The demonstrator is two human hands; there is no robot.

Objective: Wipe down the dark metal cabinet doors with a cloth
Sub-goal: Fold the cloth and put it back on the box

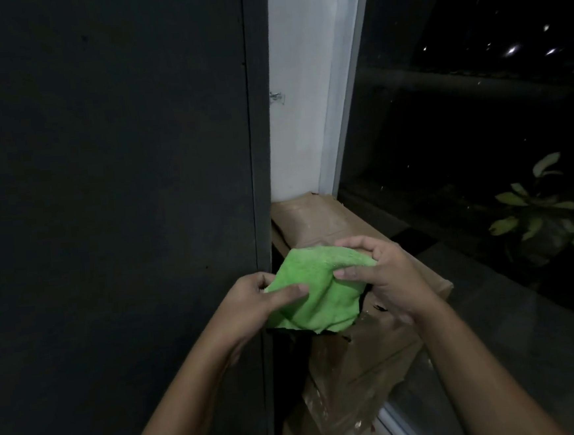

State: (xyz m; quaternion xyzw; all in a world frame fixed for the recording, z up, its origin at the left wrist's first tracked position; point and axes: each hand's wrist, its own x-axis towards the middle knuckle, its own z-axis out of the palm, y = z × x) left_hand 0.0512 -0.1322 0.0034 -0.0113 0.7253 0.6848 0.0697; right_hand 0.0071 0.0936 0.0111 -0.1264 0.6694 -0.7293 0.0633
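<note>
Both hands point(257, 298) gripping green cloth point(315, 290), cardboard box point(375, 347)

The cabinet door point(105, 197) took the whole left side. Just right of its edge stood a narrow strip of wall point(298, 79), and right of the wall was the window point(477, 116). A cardboard box point(317, 222) stood at the foot of the wall, between the cabinet's side and the window. In front of the box was the cloth point(315, 294), between the two hands: the left hand point(251, 299) at its left edge, the right hand point(386, 271) at its upper right corner. A plant point(539, 207) stood behind the window glass, far right.
</note>
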